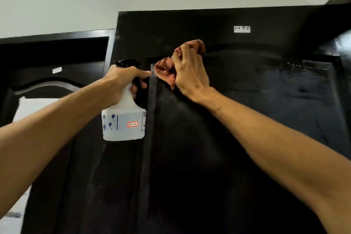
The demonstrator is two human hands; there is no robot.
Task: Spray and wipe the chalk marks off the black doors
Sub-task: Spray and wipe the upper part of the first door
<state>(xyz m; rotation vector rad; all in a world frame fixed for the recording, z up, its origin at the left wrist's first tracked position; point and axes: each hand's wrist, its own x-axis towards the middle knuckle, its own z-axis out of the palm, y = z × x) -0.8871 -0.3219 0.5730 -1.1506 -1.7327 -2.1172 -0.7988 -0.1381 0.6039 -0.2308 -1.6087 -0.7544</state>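
A tall black door [237, 119] fills the middle and right of the view, its upper right panel wet and streaked. My right hand [190, 76] grips a bunched red cloth [165, 71] and presses it against the upper left corner of the door's recessed panel. My left hand [125, 80] holds a white spray bottle [123, 121] by its neck, fingers round the black trigger head, just left of the cloth. The bottle hangs upright and bears a small red-framed label. Faint pale smears show on the panel below the cloth.
A second black door [57, 74] with an arched panel leans behind on the left, with a small white tag on it. A white label [241, 29] sticks near the top of the near door. White wall rises above both doors. A white surface [32, 108] shows at left.
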